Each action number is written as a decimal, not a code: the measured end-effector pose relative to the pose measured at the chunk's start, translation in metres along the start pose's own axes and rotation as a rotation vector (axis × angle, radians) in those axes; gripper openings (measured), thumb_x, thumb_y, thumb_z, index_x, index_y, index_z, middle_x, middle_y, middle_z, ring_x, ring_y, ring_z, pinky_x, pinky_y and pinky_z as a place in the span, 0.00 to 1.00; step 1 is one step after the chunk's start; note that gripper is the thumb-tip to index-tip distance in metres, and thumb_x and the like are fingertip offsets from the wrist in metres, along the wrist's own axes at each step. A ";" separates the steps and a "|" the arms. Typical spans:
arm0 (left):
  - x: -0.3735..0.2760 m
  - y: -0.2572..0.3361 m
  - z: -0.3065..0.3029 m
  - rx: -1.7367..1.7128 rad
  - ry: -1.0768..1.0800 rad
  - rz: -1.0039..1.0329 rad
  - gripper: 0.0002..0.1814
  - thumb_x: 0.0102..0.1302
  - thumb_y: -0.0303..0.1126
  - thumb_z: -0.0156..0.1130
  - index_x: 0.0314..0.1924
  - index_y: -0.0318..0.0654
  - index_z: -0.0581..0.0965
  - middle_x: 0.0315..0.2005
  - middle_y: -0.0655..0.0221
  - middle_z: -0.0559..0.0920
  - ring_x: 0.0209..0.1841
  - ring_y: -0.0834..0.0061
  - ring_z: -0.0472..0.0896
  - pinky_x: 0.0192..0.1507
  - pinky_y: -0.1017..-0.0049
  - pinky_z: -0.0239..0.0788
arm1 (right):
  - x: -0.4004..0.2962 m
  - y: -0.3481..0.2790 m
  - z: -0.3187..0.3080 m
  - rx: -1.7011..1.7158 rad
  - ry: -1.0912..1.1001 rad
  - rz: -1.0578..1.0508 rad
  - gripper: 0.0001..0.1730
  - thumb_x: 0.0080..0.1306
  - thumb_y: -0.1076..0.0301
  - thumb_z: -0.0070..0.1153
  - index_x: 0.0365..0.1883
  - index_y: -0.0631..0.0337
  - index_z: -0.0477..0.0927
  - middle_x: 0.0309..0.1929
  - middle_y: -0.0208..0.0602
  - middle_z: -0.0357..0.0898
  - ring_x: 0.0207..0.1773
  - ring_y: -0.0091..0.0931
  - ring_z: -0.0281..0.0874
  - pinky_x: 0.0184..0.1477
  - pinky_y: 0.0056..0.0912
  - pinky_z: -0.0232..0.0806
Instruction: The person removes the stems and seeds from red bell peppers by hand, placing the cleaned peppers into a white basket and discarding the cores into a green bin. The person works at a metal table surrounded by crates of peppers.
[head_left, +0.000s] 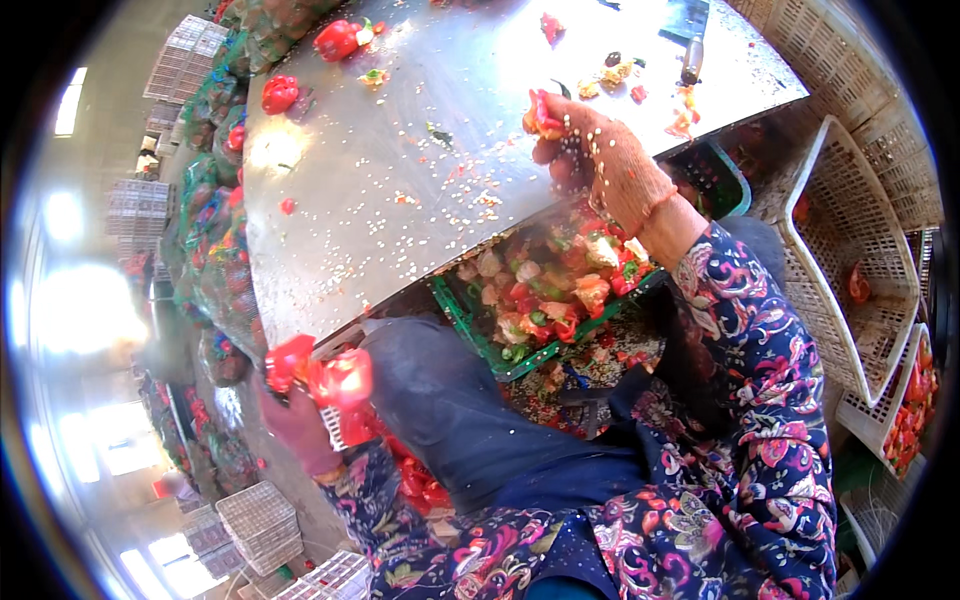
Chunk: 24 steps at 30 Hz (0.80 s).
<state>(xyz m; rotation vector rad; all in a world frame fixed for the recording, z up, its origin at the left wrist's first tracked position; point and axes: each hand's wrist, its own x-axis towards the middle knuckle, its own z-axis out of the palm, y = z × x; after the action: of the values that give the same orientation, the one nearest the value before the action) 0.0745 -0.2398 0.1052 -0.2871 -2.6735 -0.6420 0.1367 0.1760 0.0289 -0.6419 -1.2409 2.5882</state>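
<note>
My right hand (616, 166) is over the near edge of a metal-topped table (360, 157), its fingers closed on a red pepper piece (545, 116) that looks like a core end. Pale seeds stick to its skin. At the lower left, my left hand (296, 426) holds red pepper pieces (330, 375), hollow and bright, beside my knee. Below that hand, more red pepper pieces (420, 484) lie in a partly hidden crate. Under the table edge a green crate (517, 369) holds pepper cores and scraps.
A cleaver (691, 56) lies at the table's far right. Whole red peppers (339, 40) and scattered seeds rest on top. Green net sacks (217, 255) crowd the left side. A white plastic basket (855, 247) stands tilted at my right, near a pepper-filled crate (911, 405).
</note>
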 end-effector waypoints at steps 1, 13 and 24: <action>-0.006 -0.015 -0.006 0.291 0.022 0.047 0.24 0.66 0.29 0.60 0.63 0.34 0.73 0.51 0.52 0.80 0.55 0.57 0.78 0.57 0.61 0.71 | -0.002 0.004 0.004 -0.042 0.004 0.036 0.21 0.69 0.46 0.58 0.40 0.56 0.83 0.27 0.28 0.80 0.21 0.15 0.72 0.25 0.21 0.67; -0.026 0.152 0.138 -1.087 -0.566 -0.038 0.19 0.75 0.28 0.54 0.63 0.34 0.72 0.51 0.64 0.81 0.50 0.78 0.79 0.53 0.75 0.73 | -0.039 0.047 0.042 -0.820 -0.091 -0.363 0.26 0.69 0.42 0.55 0.37 0.59 0.86 0.19 0.41 0.77 0.21 0.28 0.76 0.27 0.33 0.68; -0.054 0.147 0.157 -1.248 -0.611 -0.301 0.15 0.73 0.25 0.54 0.58 0.34 0.75 0.47 0.67 0.82 0.45 0.78 0.81 0.50 0.76 0.75 | -0.038 0.050 0.024 -1.013 -0.264 -0.643 0.21 0.72 0.51 0.50 0.35 0.59 0.84 0.24 0.41 0.79 0.23 0.38 0.79 0.31 0.38 0.71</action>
<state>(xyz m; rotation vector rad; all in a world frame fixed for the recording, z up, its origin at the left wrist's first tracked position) 0.1159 -0.0428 0.0124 -0.4289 -2.4002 -2.6129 0.1595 0.1144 0.0142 0.0280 -2.3519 1.4402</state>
